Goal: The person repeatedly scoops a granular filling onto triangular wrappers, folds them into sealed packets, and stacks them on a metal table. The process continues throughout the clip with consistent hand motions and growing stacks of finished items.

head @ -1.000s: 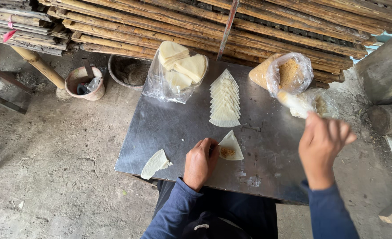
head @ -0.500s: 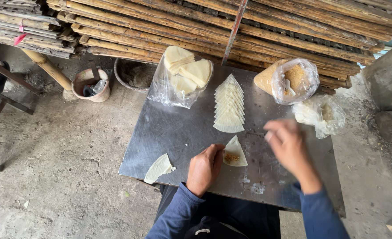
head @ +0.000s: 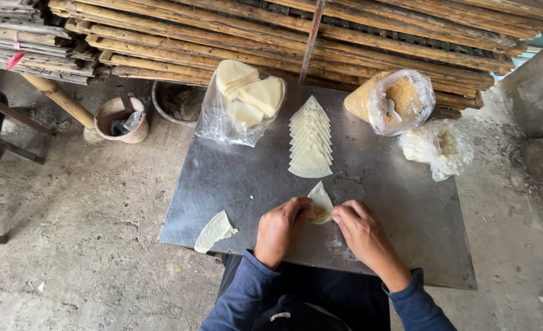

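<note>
On the grey metal table (head: 400, 202) both my hands meet at a pale dough wrapper (head: 320, 197) with a bit of brown filling on it. My left hand (head: 280, 228) pinches its left edge and my right hand (head: 358, 228) pinches its right edge. Just beyond it lies a row of overlapping triangular wrappers (head: 310, 140). A folded wrapper (head: 215, 231) rests near the table's front left corner.
A clear bag of pale wrappers (head: 242, 101) sits at the back left, a bag of brown filling with a spoon (head: 395, 99) at the back right, and a smaller bag (head: 437, 147) beside it. Bamboo poles (head: 284, 30) are stacked behind. A small pot (head: 122, 119) stands on the floor.
My right hand has come from the bags at the right down to the wrapper and now grips it with filling on it. The left hand stayed at the wrapper.
</note>
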